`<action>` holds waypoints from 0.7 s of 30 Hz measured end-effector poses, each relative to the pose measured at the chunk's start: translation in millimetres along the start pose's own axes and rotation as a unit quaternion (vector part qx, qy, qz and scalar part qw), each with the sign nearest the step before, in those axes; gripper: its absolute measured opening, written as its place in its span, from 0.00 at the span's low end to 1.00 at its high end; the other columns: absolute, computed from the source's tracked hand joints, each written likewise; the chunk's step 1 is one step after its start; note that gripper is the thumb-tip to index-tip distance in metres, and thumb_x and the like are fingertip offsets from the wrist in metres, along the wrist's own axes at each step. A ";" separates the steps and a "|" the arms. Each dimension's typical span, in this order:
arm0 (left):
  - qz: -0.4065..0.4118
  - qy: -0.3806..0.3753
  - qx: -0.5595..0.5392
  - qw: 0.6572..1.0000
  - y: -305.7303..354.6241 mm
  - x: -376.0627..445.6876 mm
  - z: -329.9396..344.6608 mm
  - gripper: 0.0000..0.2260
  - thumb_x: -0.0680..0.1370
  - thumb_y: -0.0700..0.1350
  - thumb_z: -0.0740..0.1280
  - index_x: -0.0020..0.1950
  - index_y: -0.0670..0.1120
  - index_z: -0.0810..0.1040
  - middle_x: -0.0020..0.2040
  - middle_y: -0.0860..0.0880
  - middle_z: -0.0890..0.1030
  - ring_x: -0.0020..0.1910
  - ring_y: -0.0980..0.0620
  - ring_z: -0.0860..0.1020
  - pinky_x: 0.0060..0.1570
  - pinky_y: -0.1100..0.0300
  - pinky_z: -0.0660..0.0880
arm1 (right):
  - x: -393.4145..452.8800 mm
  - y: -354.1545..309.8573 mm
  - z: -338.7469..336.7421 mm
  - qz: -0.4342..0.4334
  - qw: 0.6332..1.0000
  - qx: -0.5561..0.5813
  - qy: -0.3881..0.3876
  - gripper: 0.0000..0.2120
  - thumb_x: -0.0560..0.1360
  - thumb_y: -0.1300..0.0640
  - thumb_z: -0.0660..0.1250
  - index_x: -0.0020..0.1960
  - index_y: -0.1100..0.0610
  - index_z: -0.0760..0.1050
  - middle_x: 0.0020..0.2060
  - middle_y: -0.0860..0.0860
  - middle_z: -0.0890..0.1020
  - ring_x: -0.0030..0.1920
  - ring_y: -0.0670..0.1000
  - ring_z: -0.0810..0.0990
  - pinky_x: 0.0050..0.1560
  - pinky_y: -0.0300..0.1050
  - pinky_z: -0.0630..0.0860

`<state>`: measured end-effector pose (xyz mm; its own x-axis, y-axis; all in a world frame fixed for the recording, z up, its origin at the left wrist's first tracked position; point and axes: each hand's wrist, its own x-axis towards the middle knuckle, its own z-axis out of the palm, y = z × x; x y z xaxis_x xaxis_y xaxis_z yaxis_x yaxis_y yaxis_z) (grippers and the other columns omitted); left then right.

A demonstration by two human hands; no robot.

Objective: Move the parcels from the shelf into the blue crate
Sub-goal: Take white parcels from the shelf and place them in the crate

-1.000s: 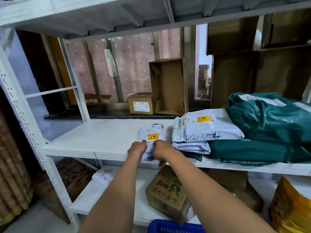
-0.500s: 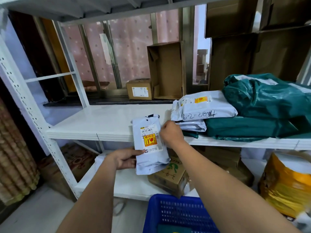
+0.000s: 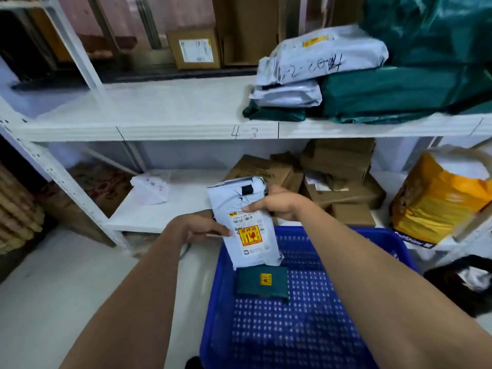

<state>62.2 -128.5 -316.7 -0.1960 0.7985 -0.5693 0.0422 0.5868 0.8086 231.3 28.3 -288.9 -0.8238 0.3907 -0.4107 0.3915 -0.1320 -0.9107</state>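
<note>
You hold the pale grey plastic mailer with the orange fragile sticker in both hands, left hand pinching its 9 o'clock edge, right hand gripping its top, above the blue perforated plastic crate. Next, lower it beside the small dark green parcel toward 6 o'clock and release.

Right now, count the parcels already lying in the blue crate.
1: a small dark green parcel lies flat on the floor of the blue crate. The white parcel is held above it by the left hand and right hand, not yet inside.
</note>
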 end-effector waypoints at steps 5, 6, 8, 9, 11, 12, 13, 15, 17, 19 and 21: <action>0.017 0.054 -0.058 0.997 -44.5 58.4 55.9 0.25 0.69 0.40 0.78 0.63 0.49 0.76 0.56 0.51 0.84 0.59 0.48 0.80 0.62 0.43 0.75 | -3.7 101.3 -28.6 0.043 0.997 0.033 0.045 0.25 0.68 0.73 0.74 0.62 0.59 0.74 0.55 0.58 0.84 0.54 0.57 0.84 0.56 0.57 0.80; 0.015 0.061 -0.052 0.997 -54.0 67.8 67.0 0.22 0.70 0.40 0.78 0.61 0.49 0.76 0.55 0.51 0.85 0.58 0.49 0.81 0.62 0.44 0.76 | -3.4 119.1 -32.8 0.049 0.996 0.046 0.057 0.27 0.67 0.73 0.74 0.62 0.58 0.73 0.54 0.57 0.84 0.53 0.56 0.84 0.54 0.56 0.81; 0.009 0.048 -0.038 0.998 -74.0 85.1 88.7 0.21 0.71 0.39 0.77 0.61 0.49 0.77 0.55 0.51 0.84 0.57 0.50 0.81 0.61 0.45 0.76 | -0.2 154.6 -40.9 0.066 0.993 0.063 0.068 0.28 0.66 0.72 0.76 0.63 0.57 0.73 0.53 0.55 0.85 0.52 0.54 0.84 0.50 0.53 0.82; 0.010 0.043 -0.036 0.998 -84.1 93.8 96.4 0.20 0.71 0.38 0.76 0.61 0.48 0.78 0.55 0.51 0.84 0.57 0.50 0.81 0.61 0.45 0.77 | -0.2 167.2 -44.0 0.072 0.993 0.061 0.064 0.28 0.67 0.71 0.76 0.63 0.57 0.73 0.53 0.54 0.85 0.52 0.53 0.84 0.47 0.50 0.83; 0.004 0.048 -0.042 0.998 -107.6 112.5 110.7 0.21 0.71 0.37 0.76 0.61 0.48 0.78 0.55 0.51 0.84 0.56 0.50 0.81 0.60 0.46 0.77 | 1.2 193.7 -48.7 0.080 0.993 0.061 0.063 0.27 0.68 0.69 0.76 0.63 0.56 0.73 0.54 0.53 0.84 0.51 0.50 0.84 0.41 0.43 0.82; 0.001 0.050 -0.044 0.998 -117.0 119.8 117.0 0.21 0.71 0.37 0.77 0.62 0.48 0.78 0.55 0.51 0.84 0.56 0.51 0.81 0.60 0.46 0.77 | 0.7 204.0 -50.2 0.077 0.993 0.057 0.071 0.27 0.68 0.69 0.76 0.63 0.56 0.73 0.55 0.53 0.84 0.51 0.49 0.83 0.40 0.41 0.81; -0.005 0.049 -0.045 0.998 -129.0 129.3 123.8 0.22 0.70 0.37 0.77 0.63 0.48 0.78 0.55 0.52 0.84 0.56 0.51 0.81 0.60 0.46 0.78 | 3.2 218.5 -52.1 0.075 0.993 0.049 0.080 0.28 0.67 0.69 0.77 0.63 0.54 0.72 0.55 0.52 0.83 0.52 0.49 0.83 0.41 0.41 0.81; -0.007 0.048 -0.041 0.998 -147.7 142.7 136.6 0.23 0.70 0.37 0.77 0.63 0.48 0.77 0.56 0.52 0.84 0.56 0.52 0.82 0.58 0.49 0.79 | 9.7 243.8 -54.8 0.070 0.993 0.015 0.098 0.30 0.66 0.68 0.77 0.62 0.52 0.72 0.55 0.51 0.81 0.54 0.49 0.81 0.45 0.43 0.81; -0.006 0.061 -0.041 0.997 -162.4 149.5 147.1 0.24 0.71 0.36 0.76 0.64 0.49 0.76 0.56 0.52 0.83 0.55 0.53 0.81 0.56 0.53 0.79 | 15.7 265.6 -55.4 0.069 0.992 -0.011 0.102 0.28 0.65 0.68 0.78 0.59 0.51 0.72 0.54 0.52 0.80 0.55 0.51 0.80 0.50 0.47 0.81; -0.002 0.073 -0.038 0.997 -177.5 157.7 156.4 0.24 0.71 0.34 0.76 0.63 0.49 0.75 0.56 0.52 0.82 0.54 0.54 0.80 0.55 0.55 0.78 | 20.2 284.9 -54.2 0.077 0.992 -0.028 0.100 0.26 0.66 0.68 0.77 0.58 0.52 0.72 0.53 0.53 0.79 0.54 0.52 0.79 0.50 0.48 0.81; -0.006 0.075 -0.033 0.997 -191.9 165.3 163.6 0.23 0.70 0.33 0.76 0.61 0.48 0.74 0.56 0.51 0.81 0.53 0.54 0.80 0.56 0.53 0.78 | 21.6 299.6 -52.1 0.086 0.990 -0.044 0.105 0.25 0.67 0.68 0.77 0.57 0.52 0.72 0.53 0.53 0.78 0.52 0.52 0.79 0.48 0.47 0.81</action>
<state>181.9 -87.2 -590.3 -0.3404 0.7600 -0.5536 -0.0238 0.5816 0.8131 352.2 44.6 -568.3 -0.6418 0.5509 -0.5335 0.5606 -0.1377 -0.8166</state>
